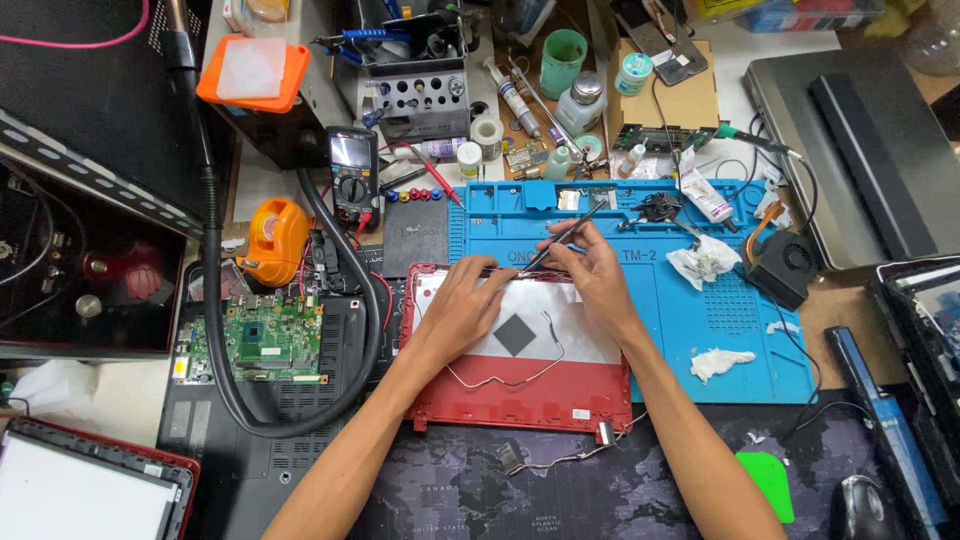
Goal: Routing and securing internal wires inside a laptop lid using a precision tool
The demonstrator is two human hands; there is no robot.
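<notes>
Step in hand: work at top edge of red laptop lid point(520, 395), centre of frame, lying on blue mat point(700, 320).
Right hand point(590, 265) pinches tweezers point(565, 237), tip at lid edge, probably on thin cable.
Left hand point(465, 305) flat, fingers spread, pressing lid.
Next move calls for fine steady tip control and firm hold on lid.

Single view from a head-worn camera, looking steeply down on the workbench from above the person's own forearms, which enter from the bottom edge. The left hand point(462, 300) and right hand point(590, 265) sit just above frame centre, on the red laptop lid point(520, 395). The field is wide: the blue mat point(690, 310) extends right of the grip, the green circuit board point(262, 340) lies left.
</notes>
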